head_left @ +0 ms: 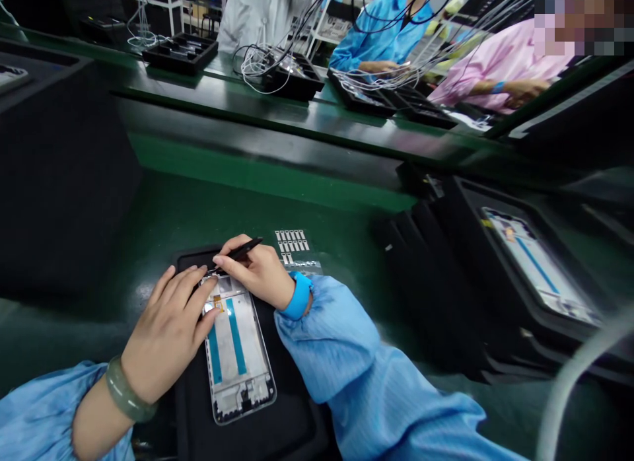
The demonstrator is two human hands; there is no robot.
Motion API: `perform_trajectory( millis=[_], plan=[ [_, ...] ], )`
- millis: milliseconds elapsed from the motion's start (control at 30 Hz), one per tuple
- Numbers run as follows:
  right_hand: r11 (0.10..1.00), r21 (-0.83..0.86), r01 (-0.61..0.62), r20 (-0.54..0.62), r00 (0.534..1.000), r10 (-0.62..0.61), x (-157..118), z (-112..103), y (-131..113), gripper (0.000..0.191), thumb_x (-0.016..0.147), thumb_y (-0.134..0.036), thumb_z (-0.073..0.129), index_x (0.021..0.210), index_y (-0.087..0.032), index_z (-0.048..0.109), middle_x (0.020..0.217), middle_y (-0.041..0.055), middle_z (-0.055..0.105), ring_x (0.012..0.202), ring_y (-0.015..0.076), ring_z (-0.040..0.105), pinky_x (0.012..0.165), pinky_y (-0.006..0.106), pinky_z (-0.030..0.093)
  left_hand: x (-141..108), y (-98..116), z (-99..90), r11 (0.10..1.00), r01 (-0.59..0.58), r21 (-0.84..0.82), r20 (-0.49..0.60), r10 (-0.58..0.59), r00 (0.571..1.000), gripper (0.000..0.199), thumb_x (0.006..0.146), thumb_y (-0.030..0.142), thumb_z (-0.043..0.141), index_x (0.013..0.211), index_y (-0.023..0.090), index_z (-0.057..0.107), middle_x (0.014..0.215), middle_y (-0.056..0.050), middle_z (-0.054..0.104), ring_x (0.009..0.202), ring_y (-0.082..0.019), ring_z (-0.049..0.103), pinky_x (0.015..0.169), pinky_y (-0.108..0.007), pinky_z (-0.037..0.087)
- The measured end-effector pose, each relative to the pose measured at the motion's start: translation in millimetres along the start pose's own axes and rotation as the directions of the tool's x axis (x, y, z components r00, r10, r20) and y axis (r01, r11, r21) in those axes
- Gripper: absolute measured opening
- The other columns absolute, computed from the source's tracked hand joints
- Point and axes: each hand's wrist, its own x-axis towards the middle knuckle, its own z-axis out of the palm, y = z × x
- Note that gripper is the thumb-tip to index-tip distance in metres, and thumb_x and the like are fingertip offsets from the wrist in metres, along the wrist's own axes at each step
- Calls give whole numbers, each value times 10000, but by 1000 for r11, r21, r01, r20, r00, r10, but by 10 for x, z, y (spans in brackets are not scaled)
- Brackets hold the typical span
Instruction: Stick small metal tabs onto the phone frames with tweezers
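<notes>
A silver phone frame (255,355) with two blue strips and a small orange flex cable (218,305) lies in a black foam tray (292,408). My left hand (171,322) rests over the frame's upper left edge, its fingers stretched out and fingertips near the top. A slim black pen-like tool (245,248) is pinched in my right hand (260,273), above the frame's top end. The tool's lower tip is hidden by my fingers. Just beyond my right wrist is a sheet of small pale stickers (292,241) in rows.
Stacked black foam trays (446,263) stand at the right, the top one holding another phone frame (537,263). A large black block (59,177) fills the left. Across the bench, co-workers sit behind black bins (181,55) and tangled cables. A pale curved tube (569,382) is at lower right.
</notes>
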Motion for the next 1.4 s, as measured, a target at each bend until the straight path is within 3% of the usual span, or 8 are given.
perform_trajectory(
  millis=[1400],
  plan=[
    [997, 36, -68, -7, 998, 68, 27, -1, 0, 174, 804, -341, 592, 797, -167, 585, 705, -10, 623, 615, 96, 598, 574, 189, 462, 1, -24, 5, 1000, -11, -9, 7, 11, 1000, 383, 874, 329, 437, 1217, 167, 487, 1219, -110, 536, 1153, -241, 479, 1045, -485, 306]
  ],
)
